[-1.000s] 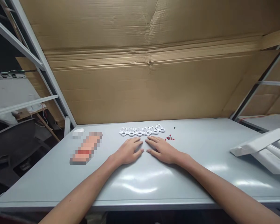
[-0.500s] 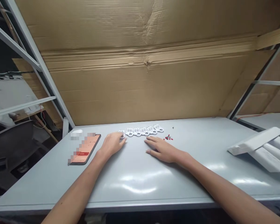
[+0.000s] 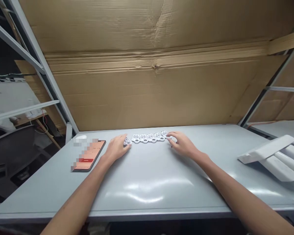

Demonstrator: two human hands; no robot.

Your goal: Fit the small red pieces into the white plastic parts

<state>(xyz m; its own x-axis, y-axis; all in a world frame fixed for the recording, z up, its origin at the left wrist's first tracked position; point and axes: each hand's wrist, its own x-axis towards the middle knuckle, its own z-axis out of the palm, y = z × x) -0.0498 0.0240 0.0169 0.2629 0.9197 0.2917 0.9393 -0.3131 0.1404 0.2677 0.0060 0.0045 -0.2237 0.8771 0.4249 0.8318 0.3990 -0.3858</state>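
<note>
Several flat white plastic pieces (image 3: 150, 138), each with a ring-shaped lower part and small holes above, lie in a row at the back of the table. My left hand (image 3: 116, 148) is at the row's left end, its thumb and fingers around the leftmost white piece (image 3: 127, 141), which sits slightly tilted and partly hidden. At the other end, my right hand (image 3: 183, 144) has its thumb and index finger at the ring of the rightmost white piece (image 3: 164, 133). Most of the small red bits are hidden by that hand.
A phone (image 3: 90, 155), partly blurred out, lies left of my left hand, with a white object (image 3: 81, 137) behind it. White folded pieces (image 3: 271, 155) lie at the right. Cardboard (image 3: 147, 98) walls off the back, and metal frames (image 3: 52, 88) stand at both sides.
My right hand has moved right and away from me to the rightmost piece, covering the red bits. The leftmost piece has turned slightly under my left hand, which stays nearly in place.
</note>
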